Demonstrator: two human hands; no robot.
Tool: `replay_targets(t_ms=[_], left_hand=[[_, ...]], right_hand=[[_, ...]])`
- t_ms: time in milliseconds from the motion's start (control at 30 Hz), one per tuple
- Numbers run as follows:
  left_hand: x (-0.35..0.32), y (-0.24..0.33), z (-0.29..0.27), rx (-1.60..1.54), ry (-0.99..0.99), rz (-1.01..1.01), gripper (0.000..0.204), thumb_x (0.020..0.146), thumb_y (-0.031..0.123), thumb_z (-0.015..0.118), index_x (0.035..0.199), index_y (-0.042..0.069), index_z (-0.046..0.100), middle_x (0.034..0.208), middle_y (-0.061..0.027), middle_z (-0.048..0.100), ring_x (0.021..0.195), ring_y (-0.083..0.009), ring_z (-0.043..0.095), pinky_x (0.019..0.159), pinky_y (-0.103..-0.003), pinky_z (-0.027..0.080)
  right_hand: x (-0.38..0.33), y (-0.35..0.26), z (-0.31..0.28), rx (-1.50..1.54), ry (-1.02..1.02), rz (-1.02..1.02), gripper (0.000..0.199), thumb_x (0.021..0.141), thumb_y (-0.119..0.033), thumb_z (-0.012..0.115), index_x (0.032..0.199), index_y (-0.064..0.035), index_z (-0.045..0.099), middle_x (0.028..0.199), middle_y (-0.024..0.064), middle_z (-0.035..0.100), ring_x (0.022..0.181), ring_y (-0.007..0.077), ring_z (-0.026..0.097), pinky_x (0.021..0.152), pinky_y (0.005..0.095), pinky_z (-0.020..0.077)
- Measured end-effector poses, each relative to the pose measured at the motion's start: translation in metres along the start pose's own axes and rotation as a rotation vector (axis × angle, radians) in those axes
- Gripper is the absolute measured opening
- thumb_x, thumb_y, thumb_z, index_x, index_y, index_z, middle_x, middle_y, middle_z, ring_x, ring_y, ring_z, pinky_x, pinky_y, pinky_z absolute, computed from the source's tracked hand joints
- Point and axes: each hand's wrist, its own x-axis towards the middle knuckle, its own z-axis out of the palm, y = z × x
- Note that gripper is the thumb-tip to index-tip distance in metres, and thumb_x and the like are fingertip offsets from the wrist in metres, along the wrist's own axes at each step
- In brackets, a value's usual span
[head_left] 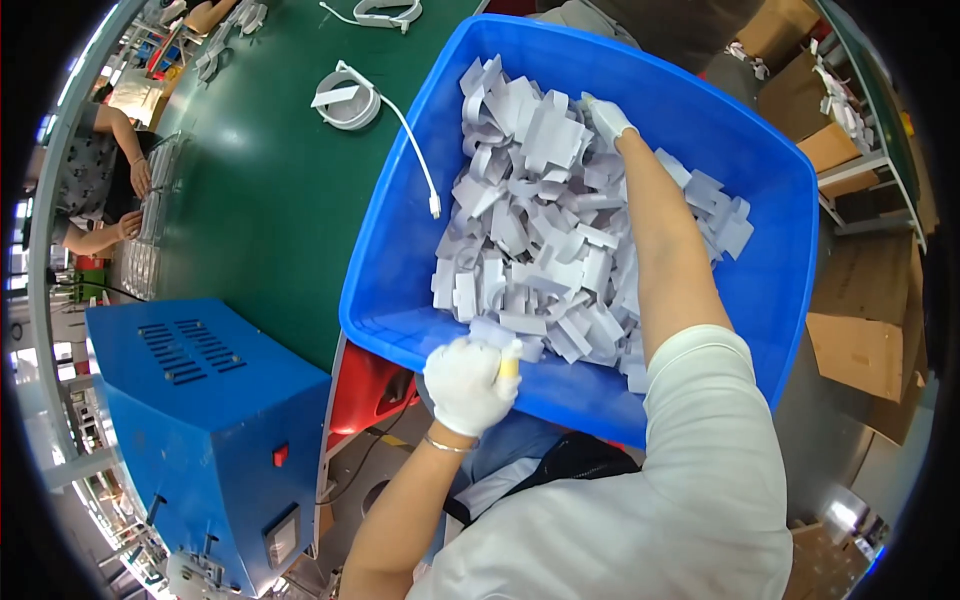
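My left hand [466, 388], in a white glove with yellow on the thumb, is closed at the near rim of the large blue bin [770, 290]. A blurred white folded piece [500, 337] shows just beyond its fingers and appears gripped by them. With the arm stretched over the bin, my right hand [608, 120], also gloved in white, reaches to the far side of a heap of thin white folded pieces [550, 140]. Its fingers point down among the pieces and are mostly hidden, so whether it holds one cannot be seen.
A green worktable [260, 170] at left carries a coiled white cable [350, 105] hanging toward the bin. A blue machine [210, 390] stands at lower left. Another person's hands [135, 200] work across the table. Cardboard boxes [860, 320] and a shelf are at right.
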Motion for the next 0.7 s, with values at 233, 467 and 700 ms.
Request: replay_targets(t_ms=[233, 467, 700], left_hand=[[0.005, -0.004, 0.0, 0.032, -0.019, 0.007, 0.038, 0.083, 0.02, 0.058, 0.053, 0.01, 0.037, 0.051, -0.0075, 0.038, 0.047, -0.0269, 0.04, 0.047, -0.038, 0.03], [0.004, -0.003, 0.007, 0.003, 0.041, 0.039, 0.038, 0.083, 0.019, 0.058, 0.053, 0.01, 0.037, 0.05, -0.0084, 0.036, 0.048, -0.0273, 0.04, 0.047, -0.038, 0.031], [0.0, 0.0, 0.002, -0.057, 0.083, -0.01, 0.026, 0.082, 0.021, 0.063, 0.064, 0.009, 0.05, 0.062, -0.0088, 0.05, 0.056, -0.0291, 0.051, 0.052, -0.04, 0.039]], right_hand=[[0.026, 0.017, 0.044, -0.814, -0.126, 0.055, 0.051, 0.086, -0.037, 0.051, 0.118, 0.0015, 0.059, 0.122, 0.0181, 0.059, 0.112, 0.0303, 0.057, 0.092, 0.0383, 0.0425], [-0.033, 0.047, 0.068, -1.119, -0.775, -0.295, 0.034, 0.078, -0.021, 0.056, 0.108, -0.006, 0.064, 0.101, 0.0138, 0.066, 0.09, 0.023, 0.061, 0.08, 0.0349, 0.0487], [-0.258, 0.018, 0.134, -1.059, -0.572, -0.381, 0.031, 0.076, -0.033, 0.06, 0.093, -0.007, 0.068, 0.097, 0.0163, 0.067, 0.091, 0.029, 0.065, 0.08, 0.0375, 0.0506]])
